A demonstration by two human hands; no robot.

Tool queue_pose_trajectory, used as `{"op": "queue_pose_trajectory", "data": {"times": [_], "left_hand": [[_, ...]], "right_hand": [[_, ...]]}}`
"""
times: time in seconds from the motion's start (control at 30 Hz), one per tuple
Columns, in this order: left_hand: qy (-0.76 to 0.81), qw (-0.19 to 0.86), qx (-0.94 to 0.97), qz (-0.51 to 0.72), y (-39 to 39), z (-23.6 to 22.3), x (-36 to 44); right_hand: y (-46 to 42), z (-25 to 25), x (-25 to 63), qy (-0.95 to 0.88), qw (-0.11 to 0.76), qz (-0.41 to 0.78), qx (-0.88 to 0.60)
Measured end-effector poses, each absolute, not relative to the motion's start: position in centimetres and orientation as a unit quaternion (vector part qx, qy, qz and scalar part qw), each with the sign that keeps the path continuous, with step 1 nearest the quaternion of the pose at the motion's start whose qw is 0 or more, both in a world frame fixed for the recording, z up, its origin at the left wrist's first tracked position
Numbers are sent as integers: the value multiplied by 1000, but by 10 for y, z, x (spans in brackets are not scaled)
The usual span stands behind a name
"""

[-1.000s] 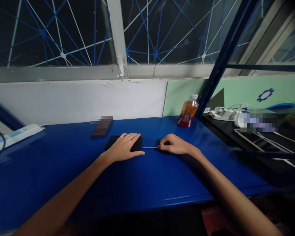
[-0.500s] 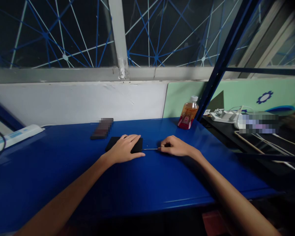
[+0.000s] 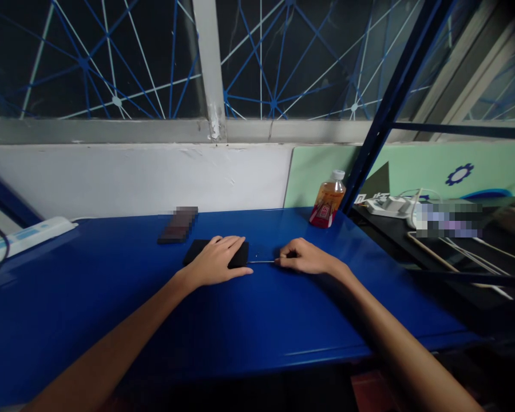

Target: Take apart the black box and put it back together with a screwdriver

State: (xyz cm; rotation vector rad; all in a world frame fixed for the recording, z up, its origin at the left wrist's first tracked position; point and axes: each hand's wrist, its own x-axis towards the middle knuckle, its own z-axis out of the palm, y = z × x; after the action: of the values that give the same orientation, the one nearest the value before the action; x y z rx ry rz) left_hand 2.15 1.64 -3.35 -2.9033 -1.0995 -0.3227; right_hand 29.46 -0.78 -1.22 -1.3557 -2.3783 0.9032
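Note:
My left hand (image 3: 217,258) lies flat over a black, flat rectangular object (image 3: 193,249) on the blue table, its fingers stretched out and the thumb off the right edge. What kind of object it is, I cannot tell, since the hand covers much of it. To the right, my right hand (image 3: 298,256) is closed in a pinch on a thin metal rod (image 3: 261,262). The rod runs level, just above or on the tabletop, and its left end meets the object's right edge. Any handle is hidden inside the fingers.
A dark phone-like slab (image 3: 178,226) lies behind the left hand. A drink bottle (image 3: 327,200) stands at the back right by a blue metal post (image 3: 375,134). White power strips lie at the far left (image 3: 30,240) and on the black table at right (image 3: 390,207), with cables.
Both hands keep almost the same pose and place. The view has shifted very slightly. At the far right edge, another person's blurred arm has moved a little.

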Motion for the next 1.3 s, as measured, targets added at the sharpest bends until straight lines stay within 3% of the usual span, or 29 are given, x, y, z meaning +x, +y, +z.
{"op": "queue_pose_trajectory", "data": {"times": [1.3], "left_hand": [[-353, -14, -929, -114, 15, -32, 22]], "right_hand": [[-6, -14, 300, -820, 146, 340, -437]]}}
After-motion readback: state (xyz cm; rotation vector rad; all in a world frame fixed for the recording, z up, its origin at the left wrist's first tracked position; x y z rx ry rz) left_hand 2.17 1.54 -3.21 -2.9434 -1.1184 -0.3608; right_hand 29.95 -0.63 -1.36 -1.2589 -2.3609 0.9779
